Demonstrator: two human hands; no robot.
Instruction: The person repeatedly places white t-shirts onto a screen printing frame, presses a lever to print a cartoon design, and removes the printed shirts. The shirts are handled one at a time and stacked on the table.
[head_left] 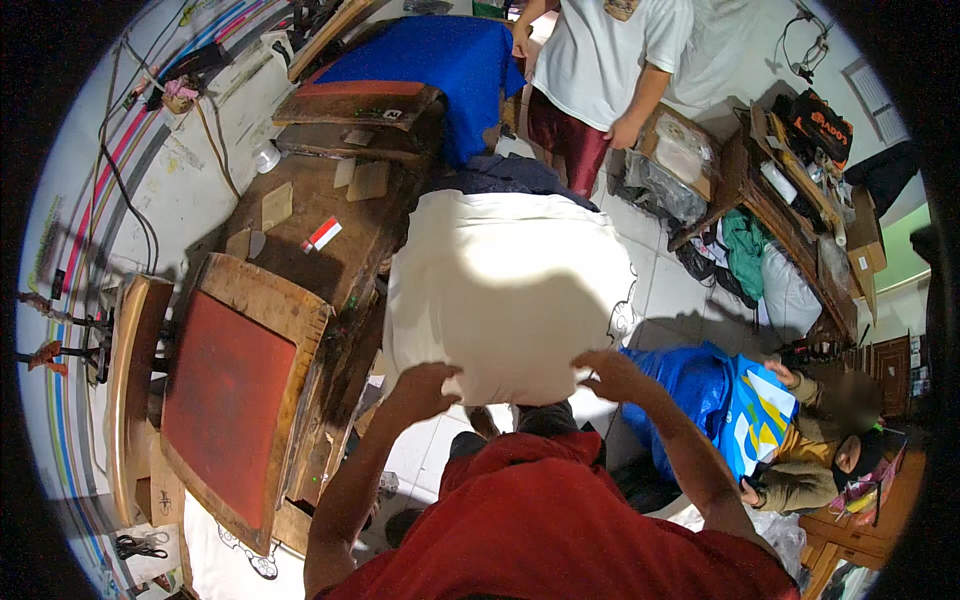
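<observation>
A cream-white cloth (500,330), perhaps a garment, lies spread in front of me over a pile of dark cloth (510,178). A black line drawing shows near its right edge. At the cloth's near left corner, my left hand (424,390) has its fingers curled on the edge. My right hand (618,378) grips the near right corner in the same way, fingers bent inward. Between the two hands the near edge sags toward my red shirt. The fingertips are partly hidden by the cloth and too small to see well.
On my left, a framed red printing screen (230,400) leans against a long wooden bench (330,220). A person in a white shirt (610,60) stands beyond the cloth. Another person (820,470) sits at right beside a blue tarp (680,400). A cluttered wooden shelf (790,240) stands behind.
</observation>
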